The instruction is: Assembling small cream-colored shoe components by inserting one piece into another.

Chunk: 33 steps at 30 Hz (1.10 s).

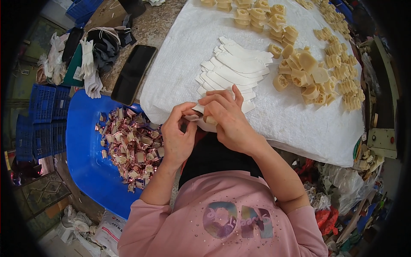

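My left hand (pixel 179 133) and my right hand (pixel 229 118) meet at the near edge of the white-covered table, fingers closed. Between them is a pale curved strip (pixel 206 125), pinched by both. A small beige piece (pixel 211 120) shows under my right fingers, mostly hidden. Just beyond my hands, overlapping white curved strips (pixel 233 64) lie fanned out in a stack. To their right is a loose heap of beige moulded pieces (pixel 306 64), with more standing in short stacks (pixel 257 18) farther back.
Left of my lap, a blue tub (pixel 83 171) holds many shiny pink-and-beige pieces (pixel 135 150). A black phone (pixel 134 73) lies beside the white sheet (pixel 180 55). Gloves (pixel 88 64) and bags sit at the far left, near blue crates (pixel 45 120). Plastic bags (pixel 342 182) lie at the lower right.
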{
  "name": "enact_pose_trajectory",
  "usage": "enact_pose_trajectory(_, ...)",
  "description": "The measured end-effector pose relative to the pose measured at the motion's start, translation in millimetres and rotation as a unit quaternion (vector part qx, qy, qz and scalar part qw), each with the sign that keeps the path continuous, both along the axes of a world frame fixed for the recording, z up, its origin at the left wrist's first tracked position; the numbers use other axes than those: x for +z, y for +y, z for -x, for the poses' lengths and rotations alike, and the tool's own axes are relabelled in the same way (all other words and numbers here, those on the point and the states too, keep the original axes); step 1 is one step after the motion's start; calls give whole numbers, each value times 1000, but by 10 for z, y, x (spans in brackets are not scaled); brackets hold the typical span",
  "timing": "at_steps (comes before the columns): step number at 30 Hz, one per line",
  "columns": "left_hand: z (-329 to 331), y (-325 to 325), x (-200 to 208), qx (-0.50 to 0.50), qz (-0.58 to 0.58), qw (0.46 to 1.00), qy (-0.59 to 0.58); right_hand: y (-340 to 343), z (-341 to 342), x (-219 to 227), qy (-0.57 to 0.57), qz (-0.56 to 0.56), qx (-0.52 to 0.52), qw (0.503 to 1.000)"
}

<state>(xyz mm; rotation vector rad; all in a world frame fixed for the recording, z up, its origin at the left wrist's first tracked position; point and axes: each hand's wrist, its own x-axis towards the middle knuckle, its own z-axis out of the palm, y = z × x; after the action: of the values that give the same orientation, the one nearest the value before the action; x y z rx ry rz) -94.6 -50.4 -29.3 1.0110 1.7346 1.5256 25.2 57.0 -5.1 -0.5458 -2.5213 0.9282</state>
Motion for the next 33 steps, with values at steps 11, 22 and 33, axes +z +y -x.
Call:
enact_pose_trajectory(11,17,51,20,27,41,999,-17,136,-421,-10,356,396,-86,842)
enact_pose_trajectory(22,60,-27,3,54,40,998,4,82,-362,72,317,429,-189,825)
enact_pose_trajectory(33,317,-186,-158,137,-7,990,24,325,-553,566,359,341,-291,819)
